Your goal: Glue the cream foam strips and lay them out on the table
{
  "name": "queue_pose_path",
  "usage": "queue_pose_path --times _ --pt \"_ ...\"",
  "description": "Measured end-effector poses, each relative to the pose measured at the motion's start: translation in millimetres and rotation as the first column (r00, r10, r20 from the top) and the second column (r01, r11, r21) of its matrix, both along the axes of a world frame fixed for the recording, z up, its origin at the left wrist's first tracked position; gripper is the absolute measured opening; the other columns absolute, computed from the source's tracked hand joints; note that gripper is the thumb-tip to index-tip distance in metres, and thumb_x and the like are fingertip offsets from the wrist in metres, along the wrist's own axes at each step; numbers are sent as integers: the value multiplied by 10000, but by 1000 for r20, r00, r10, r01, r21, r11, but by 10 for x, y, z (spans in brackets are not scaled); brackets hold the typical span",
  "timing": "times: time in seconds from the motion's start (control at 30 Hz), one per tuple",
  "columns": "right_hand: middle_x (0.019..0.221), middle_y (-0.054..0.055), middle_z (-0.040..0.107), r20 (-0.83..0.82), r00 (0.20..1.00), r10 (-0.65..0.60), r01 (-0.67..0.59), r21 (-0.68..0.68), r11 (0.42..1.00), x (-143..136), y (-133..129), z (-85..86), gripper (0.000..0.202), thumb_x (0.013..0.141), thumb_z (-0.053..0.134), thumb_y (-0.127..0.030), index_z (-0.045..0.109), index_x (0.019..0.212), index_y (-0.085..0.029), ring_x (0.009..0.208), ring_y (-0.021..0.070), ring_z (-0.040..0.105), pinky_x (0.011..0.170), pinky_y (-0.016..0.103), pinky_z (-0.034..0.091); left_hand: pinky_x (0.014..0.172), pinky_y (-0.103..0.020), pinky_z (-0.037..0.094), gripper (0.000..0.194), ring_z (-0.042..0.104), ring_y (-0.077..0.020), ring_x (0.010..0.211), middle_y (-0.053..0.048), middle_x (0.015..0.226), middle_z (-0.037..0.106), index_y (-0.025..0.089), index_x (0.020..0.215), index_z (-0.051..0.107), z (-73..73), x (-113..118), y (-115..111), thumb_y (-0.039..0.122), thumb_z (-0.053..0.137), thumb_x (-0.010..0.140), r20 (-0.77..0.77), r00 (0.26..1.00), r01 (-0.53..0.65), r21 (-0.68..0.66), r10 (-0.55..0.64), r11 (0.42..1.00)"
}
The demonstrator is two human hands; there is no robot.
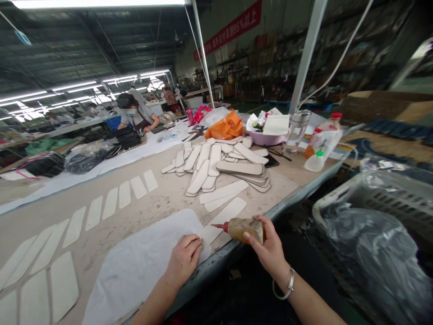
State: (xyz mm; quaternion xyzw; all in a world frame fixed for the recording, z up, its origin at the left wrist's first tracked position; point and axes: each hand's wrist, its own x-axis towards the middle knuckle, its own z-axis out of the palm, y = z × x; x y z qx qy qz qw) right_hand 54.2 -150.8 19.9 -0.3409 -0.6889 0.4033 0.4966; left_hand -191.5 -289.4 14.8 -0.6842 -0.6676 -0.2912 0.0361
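Observation:
In my right hand point(270, 248) is a squeeze glue bottle point(244, 229), tipped sideways with its red nozzle pointing left. The nozzle hangs over a long pale strip point(227, 215) with a rounded end. My left hand point(185, 257) rests on the near end of that strip, fingers bent and close together, on a white sheet point(142, 262). Whether the fingers pinch the strip or only press it, I cannot tell. Two more strips point(223, 193) lie just beyond, below a heap of similar rounded pieces point(203, 164) and a neat stack point(241, 170).
Spaced-out pale pieces point(75, 225) run along the table's left side. At the back stand an orange bag point(225, 126), a purple basin point(267, 137), a clear cup point(297, 131) and bottles. A plastic crate point(372, 194) holding clear film is at right. A co-worker point(135, 115) sits farther off.

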Motion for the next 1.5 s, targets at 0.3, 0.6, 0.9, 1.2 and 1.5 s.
queue_pose_path --times 0.3,0.6,0.9,1.2,1.5 --pt "1071 80 513 117 976 184 -204 183 962 -240 -132 71 349 846 657 -321 474 1137 -258 995 258 533 866 403 489 793 -328 553 182 624 -175 871 -73 917 677 204 942 684 -59 52 -66 196 505 912 12 999 52 25 -53 998" --pt "1081 85 497 171 983 72 -105 194 975 -180 -44 64 321 855 644 -330 486 1125 -255 994 260 531 871 426 497 819 -311 542 166 627 -163 871 -64 938 682 198 942 682 -91 30 -85 176 522 902 -22 998 55 27 -54 998" --pt "1100 100 481 224 899 -375 307 289 907 50 333 34 348 850 599 -350 495 1161 -231 983 267 541 843 442 519 810 -317 530 128 609 -163 851 -67 904 665 173 902 680 -86 18 -53 152 554 882 -33 996 90 76 -87 993" --pt "1079 91 496 131 958 -253 206 296 933 -13 258 69 344 854 631 -370 493 1136 -228 996 266 529 874 446 485 785 -323 530 122 597 -168 851 -68 912 644 175 912 669 -105 21 -70 154 552 886 -20 996 85 74 -84 994" --pt "1066 75 517 106 974 199 -217 196 956 -257 -84 75 381 845 679 -343 484 1157 -246 1001 248 525 884 407 471 771 -334 519 124 584 -165 820 -65 887 645 167 898 666 -75 35 -60 139 546 884 -12 996 90 46 -89 995"
